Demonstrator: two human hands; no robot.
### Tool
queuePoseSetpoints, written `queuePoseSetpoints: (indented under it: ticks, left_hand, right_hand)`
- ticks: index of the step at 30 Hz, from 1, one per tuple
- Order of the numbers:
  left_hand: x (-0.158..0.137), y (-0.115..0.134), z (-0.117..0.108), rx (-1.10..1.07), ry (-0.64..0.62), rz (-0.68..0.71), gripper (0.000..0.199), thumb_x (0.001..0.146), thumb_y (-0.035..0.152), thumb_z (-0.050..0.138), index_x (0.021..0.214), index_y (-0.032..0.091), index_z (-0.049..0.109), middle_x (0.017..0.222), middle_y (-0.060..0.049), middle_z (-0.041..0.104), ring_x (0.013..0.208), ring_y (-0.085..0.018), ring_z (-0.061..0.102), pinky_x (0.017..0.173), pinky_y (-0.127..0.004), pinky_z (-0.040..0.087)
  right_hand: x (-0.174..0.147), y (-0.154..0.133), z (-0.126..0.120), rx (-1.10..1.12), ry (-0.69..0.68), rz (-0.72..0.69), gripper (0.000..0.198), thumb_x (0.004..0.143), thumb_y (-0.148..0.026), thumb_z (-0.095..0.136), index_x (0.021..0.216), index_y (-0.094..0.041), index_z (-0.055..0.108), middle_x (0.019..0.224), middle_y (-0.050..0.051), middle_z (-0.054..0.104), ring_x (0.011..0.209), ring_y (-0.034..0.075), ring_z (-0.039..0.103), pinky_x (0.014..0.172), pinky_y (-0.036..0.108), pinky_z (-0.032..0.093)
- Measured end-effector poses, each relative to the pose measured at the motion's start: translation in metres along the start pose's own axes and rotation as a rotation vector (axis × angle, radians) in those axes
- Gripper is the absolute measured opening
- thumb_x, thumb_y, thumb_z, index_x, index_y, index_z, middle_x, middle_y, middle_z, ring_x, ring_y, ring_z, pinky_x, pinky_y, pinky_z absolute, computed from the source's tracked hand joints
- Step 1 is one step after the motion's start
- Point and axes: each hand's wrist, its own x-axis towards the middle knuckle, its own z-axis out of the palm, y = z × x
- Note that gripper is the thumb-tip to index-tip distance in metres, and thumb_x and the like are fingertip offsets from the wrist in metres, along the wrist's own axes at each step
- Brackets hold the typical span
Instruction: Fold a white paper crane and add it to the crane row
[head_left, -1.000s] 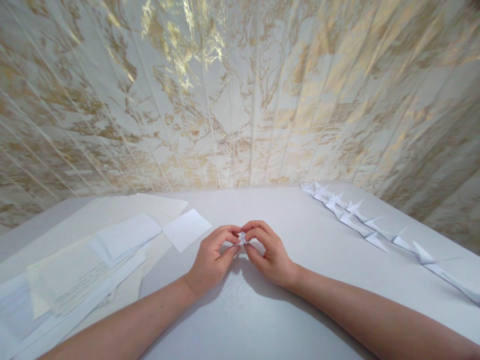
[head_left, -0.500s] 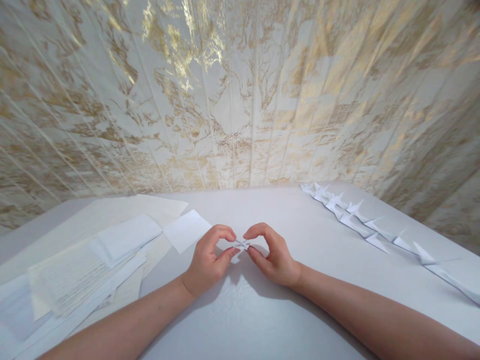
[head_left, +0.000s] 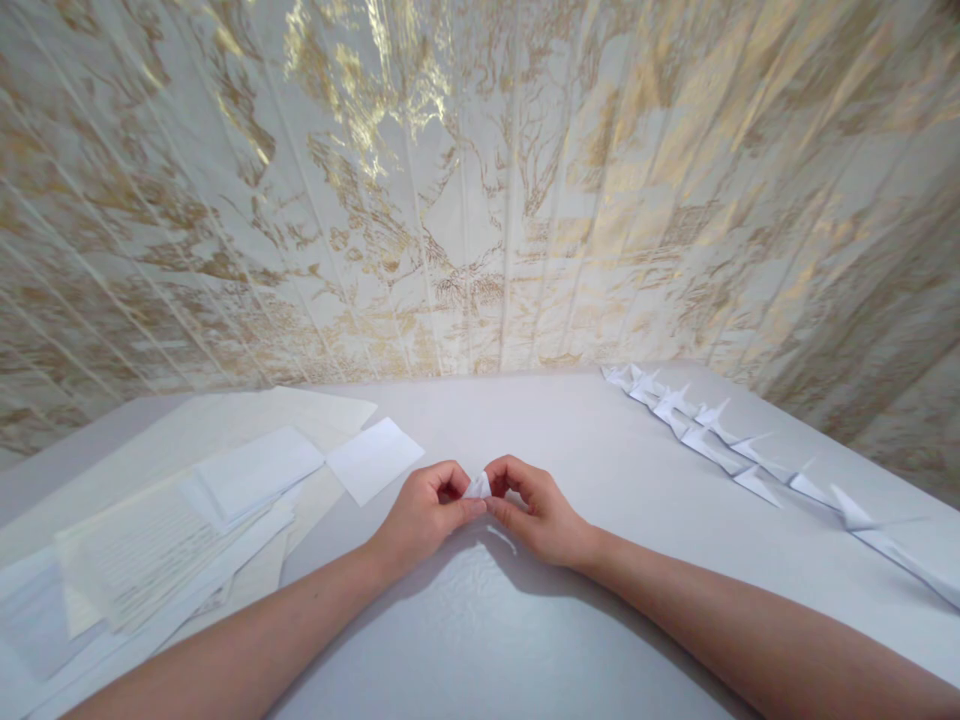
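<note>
A small piece of folded white paper [head_left: 478, 486] is pinched between my two hands, just above the middle of the table. My left hand [head_left: 429, 512] grips its left side between thumb and fingers. On the right side, my right hand [head_left: 537, 510] holds it with thumb and forefinger. One pointed, triangular face of the paper shows upward; its lower part is hidden by my fingertips. A single square sheet of white paper [head_left: 375, 461] lies flat on the table, beyond my left hand.
Folded paper cranes [head_left: 697, 425], several of them, stand in rows along the right side of the white table [head_left: 480, 640]. Loose and stacked papers [head_left: 150, 560], some with writing, cover the left side. Behind the table rises a gold-patterned wall covering [head_left: 465, 200].
The folded paper has been turned, so a triangular face now shows where thin edges showed before. My fingers have closed in tighter around it, and my hands have drawn slightly closer together.
</note>
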Motion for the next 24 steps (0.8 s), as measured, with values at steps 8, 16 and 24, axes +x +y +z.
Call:
queuePoseSetpoints:
  ticks: [8,16,24]
  left_hand:
    - [-0.001,0.005,0.006,0.129,0.052,-0.003,0.026,0.059,0.035,0.065,0.052,0.016,0.048,0.05,0.005,0.045,0.049,-0.008,0.038,0.047,-0.02,0.029]
    - [-0.001,0.002,0.011,0.106,0.086,-0.042,0.033,0.056,0.039,0.068,0.048,0.017,0.044,0.044,0.006,0.043,0.044,-0.007,0.034,0.043,-0.02,0.025]
    - [-0.005,0.006,0.015,0.017,0.062,-0.095,0.026,0.053,0.025,0.067,0.048,0.017,0.043,0.039,0.007,0.045,0.039,-0.007,0.037,0.041,-0.02,0.027]
  right_hand:
    - [0.001,-0.004,0.004,-0.048,0.064,0.133,0.012,0.075,-0.028,0.056,0.072,-0.016,0.054,0.061,-0.002,0.052,0.058,0.01,0.048,0.057,0.023,0.04]
    - [0.0,-0.005,0.009,-0.158,0.139,0.084,0.01,0.074,-0.023,0.052,0.067,-0.016,0.056,0.057,-0.002,0.051,0.054,0.01,0.047,0.054,0.022,0.038]
    - [0.0,-0.004,0.006,-0.046,0.101,0.117,0.029,0.08,-0.03,0.044,0.055,-0.016,0.05,0.053,-0.002,0.046,0.052,0.01,0.041,0.05,0.023,0.033]
